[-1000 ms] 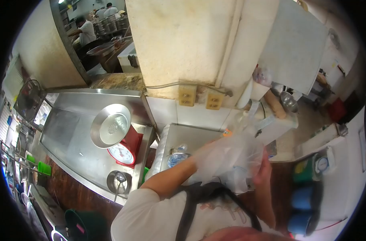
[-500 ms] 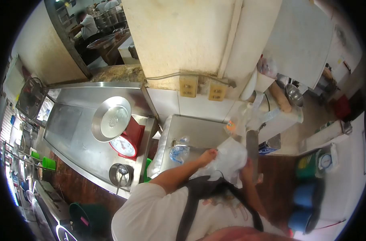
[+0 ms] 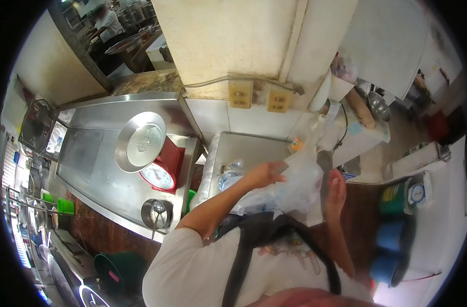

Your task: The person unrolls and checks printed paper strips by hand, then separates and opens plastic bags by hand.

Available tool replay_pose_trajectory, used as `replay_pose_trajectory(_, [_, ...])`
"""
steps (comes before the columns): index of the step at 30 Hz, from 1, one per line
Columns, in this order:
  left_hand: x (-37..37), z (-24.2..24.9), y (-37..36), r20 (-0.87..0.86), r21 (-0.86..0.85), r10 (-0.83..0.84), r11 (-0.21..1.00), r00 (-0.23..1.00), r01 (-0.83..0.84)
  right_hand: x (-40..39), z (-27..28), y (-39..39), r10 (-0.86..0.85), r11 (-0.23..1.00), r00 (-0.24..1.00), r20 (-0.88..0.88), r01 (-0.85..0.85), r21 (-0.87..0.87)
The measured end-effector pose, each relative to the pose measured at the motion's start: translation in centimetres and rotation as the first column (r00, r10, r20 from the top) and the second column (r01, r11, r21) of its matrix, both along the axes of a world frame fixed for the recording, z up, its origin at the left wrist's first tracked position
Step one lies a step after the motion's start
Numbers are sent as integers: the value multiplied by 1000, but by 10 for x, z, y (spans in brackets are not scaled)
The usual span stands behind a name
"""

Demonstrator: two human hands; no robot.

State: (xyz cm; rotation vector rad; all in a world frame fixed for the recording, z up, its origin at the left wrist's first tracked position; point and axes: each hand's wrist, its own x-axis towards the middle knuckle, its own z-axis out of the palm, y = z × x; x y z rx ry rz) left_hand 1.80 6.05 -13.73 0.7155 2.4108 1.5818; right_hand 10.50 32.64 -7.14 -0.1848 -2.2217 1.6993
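A clear, whitish plastic bag lies spread over the near side of the steel-topped surface, in front of my chest. My left hand is over the bag's left part, thumb and fingers apart. To the right of the bag is my right hand, raised with its fingers stretched upward and nothing visible in it. Behind my left wrist lies a small bundle of blue and clear plastic, partly hidden by the arm. An orange-marked item sits at the bag's far edge.
On the steel counter to the left stand a red dial scale with a metal pan and a bowl with a ladle. What looks like another person's forearm rests at far right. Blue buckets stand on the floor.
My hands have moved apart and no longer pinch the bag. The bag now lies lower and more spread out. The view has shifted slightly.
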Motion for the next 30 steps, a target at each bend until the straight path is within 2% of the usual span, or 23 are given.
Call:
replay_pose_trajectory(2, [-1,3,25,11,-109,-65,992,998,66,-5,4,-12,86,988,996,-13,-87,-125])
replay_pose_trajectory(3, [0,3,37,18,-161,-95,982,995,96,-4,2,-18,55,998,997,55,-54,-21])
replay_pose_trajectory(5, [5,-4,55,56,-112,-71,991,996,77,-2,-14,-29,-24,980,985,169,-10,198])
replay_pose_trajectory(6, [8,-9,58,75,-87,-59,994,995,65,-2,-25,-32,36,979,997,68,-49,196])
replay_pose_trajectory(9, [14,-29,56,73,-265,-59,961,996,76,-3,-67,-37,3,999,1000,-12,-3,-47])
replay_pose_trajectory(10, [17,-40,56,89,-275,-66,957,994,89,4,-91,-31,-20,999,1000,-21,21,37])
replay_pose_trajectory(11, [16,-52,55,98,-285,-70,954,993,96,7,-99,-27,5,993,1000,15,-3,-121])
replay_pose_trajectory(13, [12,-60,52,107,-268,-99,955,989,125,12,-112,-23,78,905,994,82,-36,-424])
replay_pose_trajectory(16, [8,-65,49,120,-190,-187,960,975,207,13,-120,-20,219,615,961,167,-3,-788])
replay_pose_trajectory(18, [-3,-70,46,131,-148,-251,952,959,269,0,-115,-14,91,804,986,139,10,-594])
replay_pose_trajectory(21, [-28,-84,36,-47,-67,-391,920,919,387,-13,-85,9,-86,969,996,38,92,-228])
replay_pose_trajectory(22, [-31,-61,30,-15,-69,-386,921,922,384,-14,-73,14,-137,986,991,-13,135,-100])
replay_pose_trajectory(23, [-30,-16,20,17,-73,-383,921,924,383,-14,-62,12,-182,983,981,-70,184,25])
replay_pose_trajectory(24, [-28,11,13,52,-78,-380,921,924,383,-20,-39,-7,-210,977,972,-104,206,-46])
replay_pose_trajectory(27, [-21,16,29,-44,-34,-282,959,958,281,-36,-35,-22,-112,976,990,-90,93,-198])
replay_pose_trajectory(30, [-13,-6,37,6,-99,-298,950,954,297,-27,-39,-56,-174,962,985,12,167,218])
